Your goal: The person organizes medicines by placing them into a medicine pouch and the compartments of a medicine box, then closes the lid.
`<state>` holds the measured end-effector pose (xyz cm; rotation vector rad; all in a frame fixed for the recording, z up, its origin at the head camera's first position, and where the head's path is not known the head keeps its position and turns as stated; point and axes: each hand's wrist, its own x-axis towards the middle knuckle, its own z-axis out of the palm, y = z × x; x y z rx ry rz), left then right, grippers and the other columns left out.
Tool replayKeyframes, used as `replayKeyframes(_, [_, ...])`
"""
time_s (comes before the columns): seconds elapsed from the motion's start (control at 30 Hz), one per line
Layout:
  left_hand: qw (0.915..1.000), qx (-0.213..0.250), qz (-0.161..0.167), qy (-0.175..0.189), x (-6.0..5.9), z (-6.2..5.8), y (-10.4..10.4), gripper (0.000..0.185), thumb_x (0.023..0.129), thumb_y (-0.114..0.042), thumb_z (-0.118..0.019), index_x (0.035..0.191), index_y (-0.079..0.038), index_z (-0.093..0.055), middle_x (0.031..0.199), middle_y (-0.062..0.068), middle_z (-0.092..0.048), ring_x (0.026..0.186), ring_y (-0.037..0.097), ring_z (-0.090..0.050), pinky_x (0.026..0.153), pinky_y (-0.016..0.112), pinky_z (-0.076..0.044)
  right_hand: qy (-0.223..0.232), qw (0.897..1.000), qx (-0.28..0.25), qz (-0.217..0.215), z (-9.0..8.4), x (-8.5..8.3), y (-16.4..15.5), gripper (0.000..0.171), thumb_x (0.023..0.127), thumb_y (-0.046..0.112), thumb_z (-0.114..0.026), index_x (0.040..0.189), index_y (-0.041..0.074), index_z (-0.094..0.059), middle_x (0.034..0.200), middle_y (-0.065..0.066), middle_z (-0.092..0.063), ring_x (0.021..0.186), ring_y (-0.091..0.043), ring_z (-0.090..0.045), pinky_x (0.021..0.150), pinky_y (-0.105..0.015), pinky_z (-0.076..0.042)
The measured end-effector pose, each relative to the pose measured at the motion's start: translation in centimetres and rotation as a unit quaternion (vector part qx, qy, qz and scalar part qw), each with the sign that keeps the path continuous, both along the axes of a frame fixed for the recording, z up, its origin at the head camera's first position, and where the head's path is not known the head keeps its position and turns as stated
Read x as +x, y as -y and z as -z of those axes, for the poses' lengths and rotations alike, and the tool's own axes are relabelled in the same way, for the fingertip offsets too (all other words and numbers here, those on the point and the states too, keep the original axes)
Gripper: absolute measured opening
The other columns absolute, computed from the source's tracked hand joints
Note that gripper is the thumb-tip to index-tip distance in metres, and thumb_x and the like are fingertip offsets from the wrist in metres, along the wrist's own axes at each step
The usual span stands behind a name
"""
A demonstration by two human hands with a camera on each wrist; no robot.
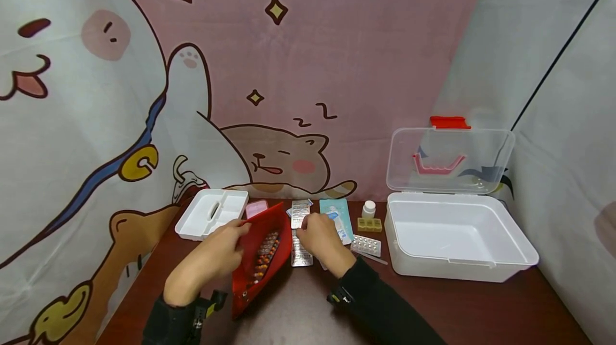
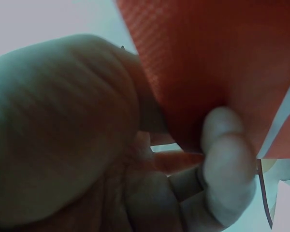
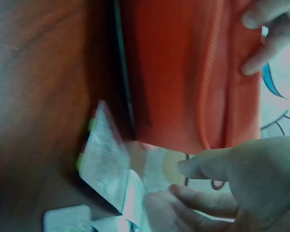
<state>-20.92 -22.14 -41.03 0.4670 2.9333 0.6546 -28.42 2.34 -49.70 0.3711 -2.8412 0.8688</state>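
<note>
Low in the middle of the head view, the left hand pinches the rim of a red pouch, holding it open on the worktop with pill strips already inside. The right hand, fingers curled, rests on a silver pill strip just right of the pouch (whether it has gripped it, I cannot tell). Packing seems under way; the next move would need a firm pinch on that strip.
</note>
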Motion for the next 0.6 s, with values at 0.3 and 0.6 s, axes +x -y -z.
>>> replayKeyframes(0.3, [0.9999, 0.004, -0.002, 0.013, 0.0, -0.1, 0.0, 0.057, 0.096, 0.002, -0.066, 0.152, 0.009, -0.060, 0.162, 0.024, -0.057, 0.148, 0.042, -0.058, 0.120, 0.061, -0.049, 0.029, 0.995, 0.090, 0.022, 2.4, 0.6, 1.8, 0.034, 0.089, 0.032, -0.086, 0.081, 0.000, -0.078, 0.086, -0.020, -0.076, 0.081, -0.039, -0.075, 0.071, -0.052, -0.061])
replayKeyframes(0.6, [0.9999, -0.008, -0.007, 0.007, 0.0, -0.2, -0.1, 0.059, 0.093, 0.003, -0.066, 0.152, 0.005, -0.062, 0.159, 0.023, -0.060, 0.137, 0.037, -0.065, 0.115, 0.059, -0.053, 0.020, 0.987, 0.156, 0.039, 3.4, 0.8, 2.9, 0.024, 0.087, 0.024, -0.085, 0.095, 0.002, -0.080, 0.093, -0.017, -0.070, 0.086, -0.038, -0.072, 0.070, -0.052, -0.060])
